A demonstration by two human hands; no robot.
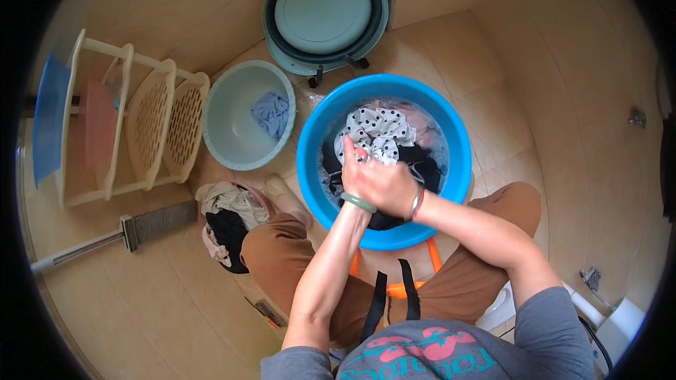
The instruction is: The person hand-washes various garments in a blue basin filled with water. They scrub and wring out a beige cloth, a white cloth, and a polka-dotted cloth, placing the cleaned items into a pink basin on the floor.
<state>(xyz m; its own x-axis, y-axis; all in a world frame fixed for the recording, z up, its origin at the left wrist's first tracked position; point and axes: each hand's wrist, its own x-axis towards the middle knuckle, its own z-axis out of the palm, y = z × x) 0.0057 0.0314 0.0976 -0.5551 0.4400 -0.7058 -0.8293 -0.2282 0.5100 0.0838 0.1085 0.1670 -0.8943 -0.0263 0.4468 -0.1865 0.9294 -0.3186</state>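
Note:
Both hands are pressed together over a blue basin (461, 134) of sudsy water. Wet white cloth with black polka dots (380, 125) bunches up at their far side and runs in between them. My left hand (355, 177), below a green bangle, is closed on this cloth, with one digit pointing up along it. My right hand (396, 188), slightly blurred, folds across the left one and grips the same cloth. Black clothing (426, 169) and a pale pink garment (421, 125) soak around it. The hands hide part of the basin's contents.
A pale green basin (232, 123) with a light blue cloth (270, 114) stands to the left. Below it are a pink basin of clothes (236, 207) and a flat mop (158, 225). Folded basins (322, 10) lean at the back, and a cream rack (130, 119) stands far left.

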